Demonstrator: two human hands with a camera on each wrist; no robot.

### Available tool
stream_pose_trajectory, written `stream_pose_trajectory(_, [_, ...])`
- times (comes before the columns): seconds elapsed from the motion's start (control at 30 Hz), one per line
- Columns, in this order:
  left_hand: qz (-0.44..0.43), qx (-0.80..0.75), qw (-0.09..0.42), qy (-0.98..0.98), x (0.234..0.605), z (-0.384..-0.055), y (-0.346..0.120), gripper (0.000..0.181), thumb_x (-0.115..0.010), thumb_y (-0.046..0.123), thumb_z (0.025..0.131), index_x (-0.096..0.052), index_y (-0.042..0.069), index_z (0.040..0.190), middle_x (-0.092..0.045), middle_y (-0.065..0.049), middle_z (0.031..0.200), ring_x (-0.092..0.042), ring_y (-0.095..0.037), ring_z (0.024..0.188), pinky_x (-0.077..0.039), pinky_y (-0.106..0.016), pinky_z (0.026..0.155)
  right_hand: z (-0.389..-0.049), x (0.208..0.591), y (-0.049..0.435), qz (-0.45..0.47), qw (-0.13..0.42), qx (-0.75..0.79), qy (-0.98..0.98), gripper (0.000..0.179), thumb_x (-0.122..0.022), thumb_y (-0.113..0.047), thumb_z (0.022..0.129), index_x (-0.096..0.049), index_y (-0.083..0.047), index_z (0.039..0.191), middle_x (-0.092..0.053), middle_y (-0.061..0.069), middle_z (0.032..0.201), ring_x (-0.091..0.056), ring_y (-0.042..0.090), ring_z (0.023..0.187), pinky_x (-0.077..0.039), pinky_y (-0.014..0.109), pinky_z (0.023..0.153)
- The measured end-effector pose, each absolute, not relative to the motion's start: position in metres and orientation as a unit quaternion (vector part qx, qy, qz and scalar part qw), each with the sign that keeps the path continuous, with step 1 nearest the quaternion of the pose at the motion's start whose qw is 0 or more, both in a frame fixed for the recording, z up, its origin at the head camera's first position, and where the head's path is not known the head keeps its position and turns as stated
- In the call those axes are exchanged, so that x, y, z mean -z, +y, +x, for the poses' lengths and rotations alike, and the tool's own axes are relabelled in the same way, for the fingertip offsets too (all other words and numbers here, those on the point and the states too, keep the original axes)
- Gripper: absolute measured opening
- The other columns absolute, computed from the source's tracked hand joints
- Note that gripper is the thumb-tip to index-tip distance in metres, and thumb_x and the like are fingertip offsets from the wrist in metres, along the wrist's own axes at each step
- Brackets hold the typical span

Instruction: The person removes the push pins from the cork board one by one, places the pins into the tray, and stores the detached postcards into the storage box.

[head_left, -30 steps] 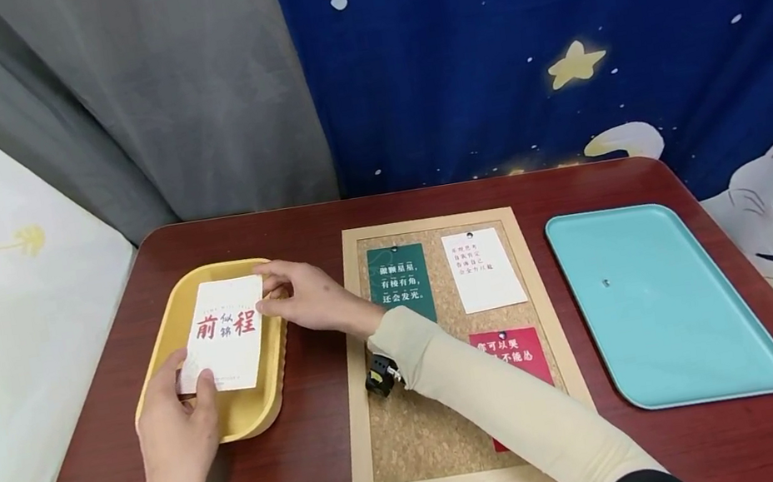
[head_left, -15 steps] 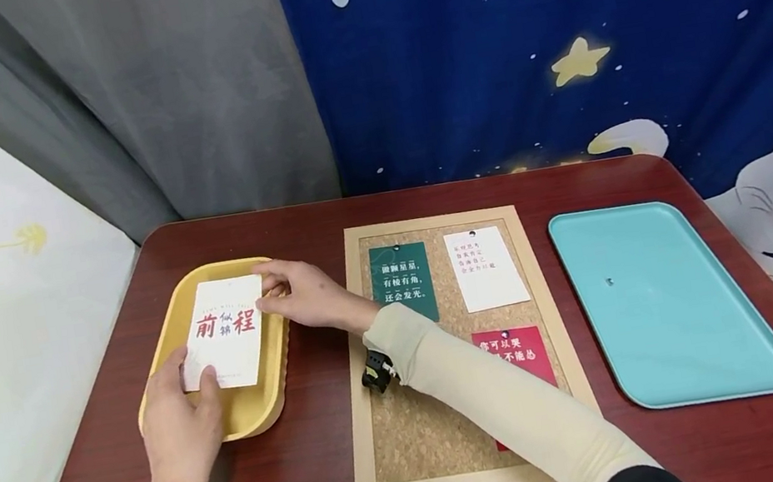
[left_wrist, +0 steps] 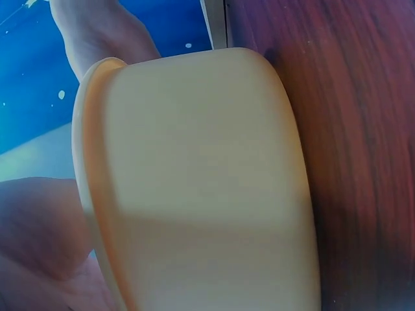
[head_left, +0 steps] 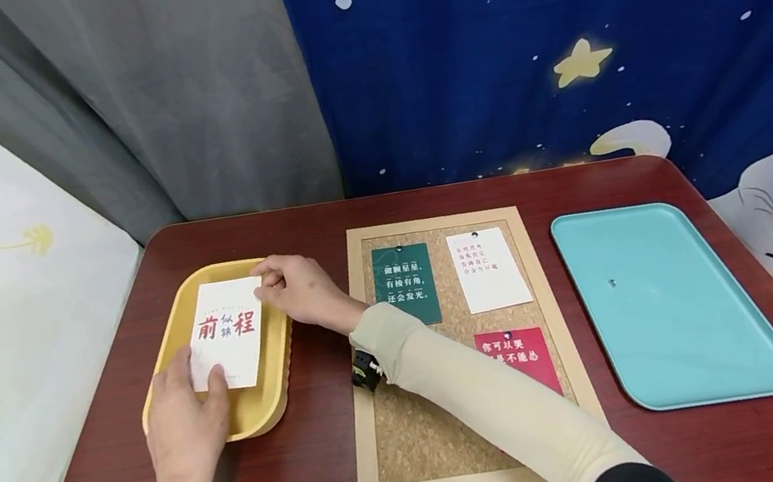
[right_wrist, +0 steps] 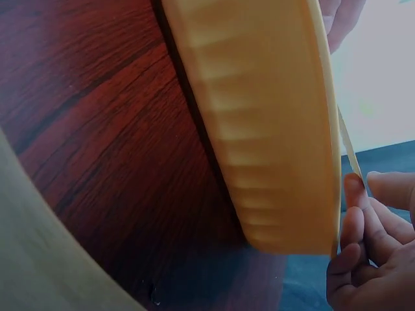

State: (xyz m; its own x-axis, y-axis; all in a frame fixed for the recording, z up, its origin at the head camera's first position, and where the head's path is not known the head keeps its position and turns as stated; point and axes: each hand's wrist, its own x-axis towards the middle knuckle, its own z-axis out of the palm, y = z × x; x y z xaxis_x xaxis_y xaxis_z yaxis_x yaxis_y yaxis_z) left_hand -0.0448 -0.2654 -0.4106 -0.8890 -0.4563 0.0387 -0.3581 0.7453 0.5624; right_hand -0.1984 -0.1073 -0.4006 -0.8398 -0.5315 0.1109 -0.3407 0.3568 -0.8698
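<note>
Over the yellow basket [head_left: 270,394] is a white card [head_left: 228,333] with red and grey characters. My right hand [head_left: 306,294] pinches its upper right edge; the right wrist view shows the card's thin edge between thumb and fingertips [right_wrist: 355,184]. My left hand [head_left: 186,424] holds the lower left corner, thumb at the bottom edge and fingers along the left edge. In the left wrist view, the basket's wall [left_wrist: 201,149] hides most of that hand's grip. Whether more cards lie beneath the white one cannot be seen.
A wood-framed corkboard [head_left: 418,438] lies under my right forearm. Pinned to it are a green card [head_left: 404,284], a white printed card [head_left: 491,279] and a partly covered red card [head_left: 538,360]. At right lies a turquoise tray [head_left: 686,311] with a tiny object [head_left: 613,283].
My left hand has shifted slightly right, and the card's lower left corner has moved right with it. The right hand keeps its pinch on the upper right edge.
</note>
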Motion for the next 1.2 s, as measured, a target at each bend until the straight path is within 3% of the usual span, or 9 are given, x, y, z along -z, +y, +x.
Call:
stream_pose_trajectory(0.3, [0.214,0.259,0.062,-0.94,0.411,-0.045,-0.266,0.062,-0.057,0.019,0.103,-0.036,-0.007,0.156,-0.048,-0.038,0.136,-0.054,-0.055,0.121,-0.045,-0.068,0.098,-0.2,0.4,-0.116,-0.261,0.082,0.423,0.864,0.029,-0.072,-0.018,0.098,-0.072,-0.015,0.127,-0.073,-0.005,0.097,-0.06,0.004,0.081,-0.048,0.013,0.071])
stream_pose_trajectory(0.5, [0.208,0.227,0.02,-0.951,0.41,-0.046,-0.265,0.07,-0.06,0.019,0.102,-0.029,-0.012,0.156,-0.044,-0.041,0.138,-0.054,-0.06,0.119,-0.047,-0.068,0.094,-0.197,0.402,-0.124,-0.29,0.029,0.253,0.923,0.031,-0.069,-0.03,0.1,-0.069,-0.027,0.132,-0.07,-0.018,0.095,-0.06,0.004,0.101,-0.044,0.022,0.093])
stream_pose_trajectory(0.73, [0.192,0.221,-0.014,-0.956,0.408,-0.048,-0.266,0.071,-0.062,0.012,0.097,-0.029,-0.014,0.155,-0.042,-0.041,0.143,-0.053,-0.059,0.123,-0.046,-0.068,0.098,-0.193,0.402,-0.128,-0.314,0.006,0.184,0.932,0.026,-0.066,-0.027,0.101,-0.072,-0.029,0.126,-0.077,-0.017,0.108,-0.063,0.008,0.111,-0.038,0.029,0.095])
stream_pose_trajectory(0.8, [0.186,0.221,-0.016,-0.957,0.409,-0.049,-0.266,0.072,-0.064,0.011,0.096,-0.031,-0.014,0.154,-0.043,-0.041,0.142,-0.054,-0.058,0.122,-0.046,-0.068,0.098,-0.192,0.402,-0.129,-0.32,0.001,0.174,0.931,0.022,-0.067,-0.026,0.1,-0.075,-0.028,0.12,-0.077,-0.017,0.111,-0.065,0.008,0.11,-0.037,0.03,0.094])
stream_pose_trajectory(1.07, [0.19,0.216,-0.053,-0.956,0.41,-0.052,-0.267,0.074,-0.066,0.021,0.097,-0.032,-0.012,0.153,-0.046,-0.038,0.136,-0.057,-0.055,0.113,-0.048,-0.066,0.09,-0.193,0.403,-0.133,-0.31,-0.014,0.153,0.938,0.013,-0.066,-0.025,0.098,-0.075,-0.027,0.107,-0.076,-0.016,0.094,-0.065,0.006,0.091,-0.032,0.034,0.091])
stream_pose_trajectory(1.2, [0.195,0.204,-0.059,-0.958,0.41,-0.053,-0.266,0.069,-0.067,0.025,0.097,-0.04,-0.015,0.146,-0.05,-0.037,0.127,-0.059,-0.052,0.107,-0.05,-0.063,0.085,-0.194,0.403,-0.136,-0.301,-0.018,0.143,0.943,0.009,-0.066,-0.025,0.098,-0.074,-0.026,0.103,-0.073,-0.015,0.085,-0.062,0.008,0.086,-0.03,0.036,0.092])
